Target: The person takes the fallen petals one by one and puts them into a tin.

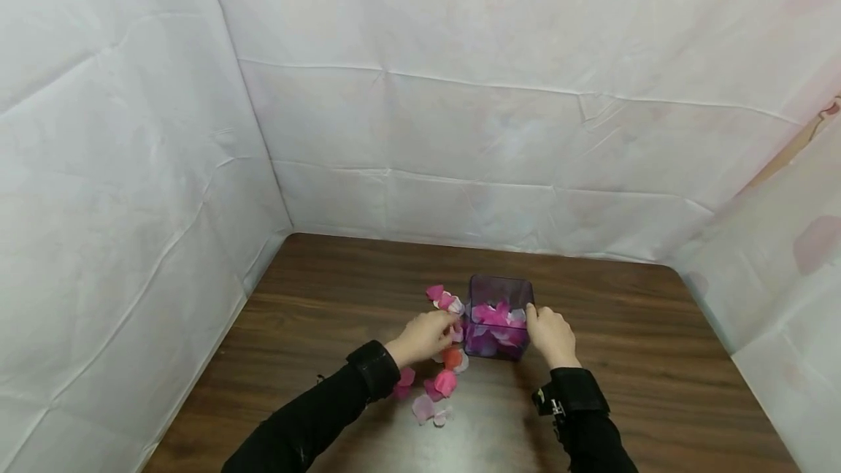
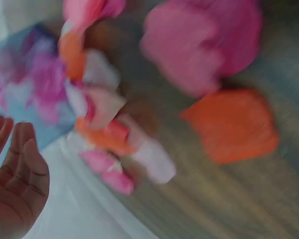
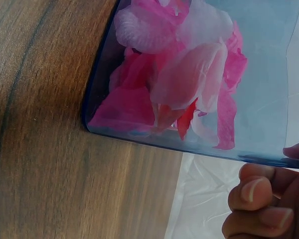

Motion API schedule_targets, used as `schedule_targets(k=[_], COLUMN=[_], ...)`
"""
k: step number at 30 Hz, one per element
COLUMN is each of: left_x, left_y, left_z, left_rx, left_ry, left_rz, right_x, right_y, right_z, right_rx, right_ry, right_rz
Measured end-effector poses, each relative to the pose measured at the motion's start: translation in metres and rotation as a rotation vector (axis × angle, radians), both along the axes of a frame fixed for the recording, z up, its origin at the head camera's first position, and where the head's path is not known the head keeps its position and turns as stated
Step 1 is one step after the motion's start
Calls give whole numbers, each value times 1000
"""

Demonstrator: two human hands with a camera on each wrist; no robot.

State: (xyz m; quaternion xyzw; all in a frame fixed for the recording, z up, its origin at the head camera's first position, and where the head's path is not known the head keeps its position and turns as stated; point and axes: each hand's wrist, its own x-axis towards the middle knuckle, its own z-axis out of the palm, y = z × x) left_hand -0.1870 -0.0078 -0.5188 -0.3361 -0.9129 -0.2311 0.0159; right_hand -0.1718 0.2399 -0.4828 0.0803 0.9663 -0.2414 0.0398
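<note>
A see-through purple-tinted plastic box (image 1: pixel 501 290) stands on the table, partly filled with pink, white and red petals (image 3: pixel 189 74). My right hand (image 1: pixel 552 333) grips its right wall near the rim; in the right wrist view the thumb lies over the wall, with curled fingers (image 3: pixel 254 194) outside. Left of the box, loose petals (image 1: pixel 445 383) in pink, orange and white lie in a rough line. Over that line is my left hand (image 1: pixel 425 334), fingertips close to the petals beside the box. The left wrist view shows its fingers (image 2: pixel 27 159) loosely bent with nothing between them.
The brown wood-grain table (image 1: pixel 315 298) has white cloth walls (image 1: pixel 420 130) at its back and sides. Near the left wrist camera lie a large pink petal (image 2: pixel 199 45) and an orange petal (image 2: pixel 239 127).
</note>
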Motion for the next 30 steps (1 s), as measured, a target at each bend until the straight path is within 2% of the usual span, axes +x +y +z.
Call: schedule_targets(k=[4,6,9,12,14,16,20,24,27,30], left_x=[12,15,17,15,13,7,-12,-31,-38,-40], left_y=[5,7,8,5,2,0,-2,10,27,47], left_z=[-18,-27,-37,-39,-34,-23,10,42,60,69], left_rx=[-127,-160,-148,-62,-14,29,104,199,241,230], left_ry=[9,14,14,7,8,17,27,13,-14,-55], left_rz=[-41,-44,-33,-22,-4,24,113,176,167,120], right_x=[0,0,1,2,2,3,2,1,2,2], right_y=[0,0,-2,-3,-4,-3,-2,-1,0,-1], right_z=[0,0,0,0,-1,-1,0,0,-1,-2], right_rx=[4,6,1,-6,-4,-2,-4,-2,1,-1], right_ry=[4,6,6,7,9,11,18,16,7,2], right_rz=[2,0,3,7,6,3,-3,-9,-9,-7])
